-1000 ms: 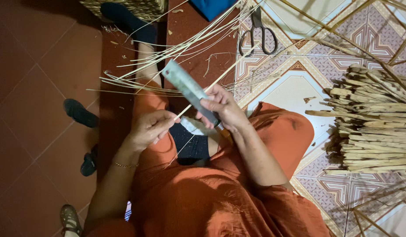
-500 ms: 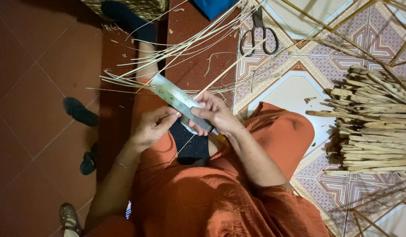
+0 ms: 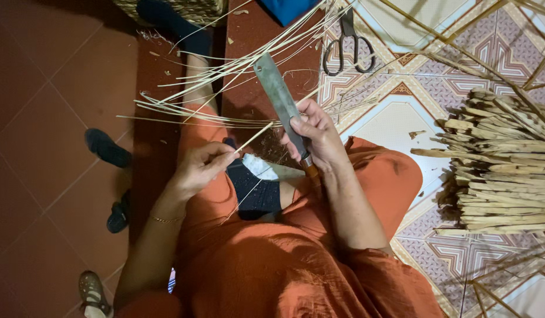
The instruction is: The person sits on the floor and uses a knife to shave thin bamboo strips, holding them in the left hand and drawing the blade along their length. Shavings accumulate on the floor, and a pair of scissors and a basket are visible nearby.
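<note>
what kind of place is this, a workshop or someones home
Most likely a home floor used for handcraft, perhaps basket weaving. The person sits on patterned floor tiles amid thin split strips, with a pile of split sticks beside them and scissors nearby. The right hand holds a broad knife.

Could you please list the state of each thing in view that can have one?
left hand: pinching the thin strip
thin strip: held, slanting up to the blade
right hand: gripping the knife
knife: blade pointing away, flat side up
scissors: lying on the floor, blades shut
split sticks: piled on the tiles
</note>
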